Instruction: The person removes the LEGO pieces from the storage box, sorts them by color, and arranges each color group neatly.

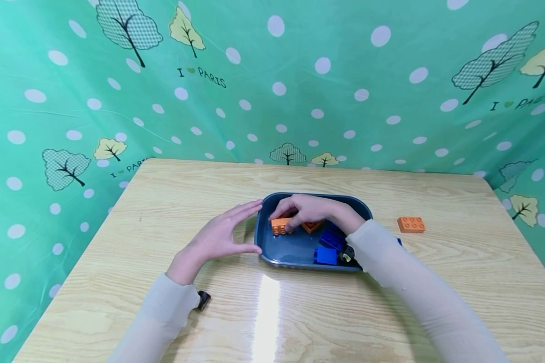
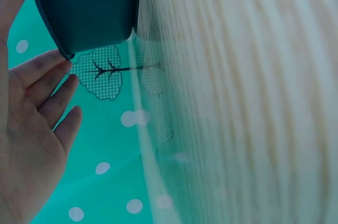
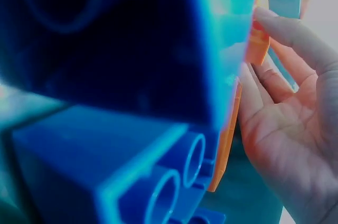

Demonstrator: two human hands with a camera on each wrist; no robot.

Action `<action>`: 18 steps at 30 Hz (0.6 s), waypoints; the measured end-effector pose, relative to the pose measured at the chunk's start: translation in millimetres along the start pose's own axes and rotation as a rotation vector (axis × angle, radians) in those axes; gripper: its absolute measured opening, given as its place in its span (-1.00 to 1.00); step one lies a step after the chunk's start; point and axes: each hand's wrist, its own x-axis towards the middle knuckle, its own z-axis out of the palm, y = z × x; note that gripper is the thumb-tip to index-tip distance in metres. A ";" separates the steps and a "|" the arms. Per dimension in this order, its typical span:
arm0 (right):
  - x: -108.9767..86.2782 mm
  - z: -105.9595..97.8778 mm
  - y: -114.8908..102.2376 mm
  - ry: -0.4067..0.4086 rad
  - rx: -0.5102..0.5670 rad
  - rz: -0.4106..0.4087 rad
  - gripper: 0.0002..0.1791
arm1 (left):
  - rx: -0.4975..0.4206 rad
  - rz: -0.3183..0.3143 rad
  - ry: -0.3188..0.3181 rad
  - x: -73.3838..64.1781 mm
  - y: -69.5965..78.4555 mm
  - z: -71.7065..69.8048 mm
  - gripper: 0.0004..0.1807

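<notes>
A dark blue tray [image 1: 295, 249] with raised sides stands on the table. My right hand [image 1: 310, 208] reaches into it and pinches an orange toy brick [image 1: 280, 227] between thumb and fingers, near the tray's left end. The pinched brick [image 3: 259, 42] also shows at the fingertips in the right wrist view. At the tray's left end, my left hand [image 1: 214, 236] is spread, fingertips and thumb right at the rim. In the left wrist view its fingers are nearly straight beside the tray wall [image 2: 87, 10]. Another orange brick [image 1: 312, 226] lies partly hidden under the right hand.
Blue bricks [image 1: 325, 256] lie in the tray's right half, next to a small black piece [image 1: 346, 253]. On the table to the right sits a studded orange brick [image 1: 411, 225]. A green patterned curtain [image 1: 300, 101] hangs behind the wooden table [image 1: 200, 186].
</notes>
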 end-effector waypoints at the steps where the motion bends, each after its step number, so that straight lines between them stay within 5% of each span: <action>1: 0.2 0.2 0.1 0.005 0.004 0.001 -0.54 | -0.002 0.001 0.000 0.0 -0.1 0.2 0.06; 8: 2.3 2.9 -1.0 0.046 0.085 -0.013 -0.74 | -0.008 0.012 0.006 0.1 -1.0 1.4 0.06; 18: 6.1 6.0 -0.3 0.106 -0.090 -0.087 -0.87 | 0.001 0.013 0.008 0.6 -1.6 1.2 0.06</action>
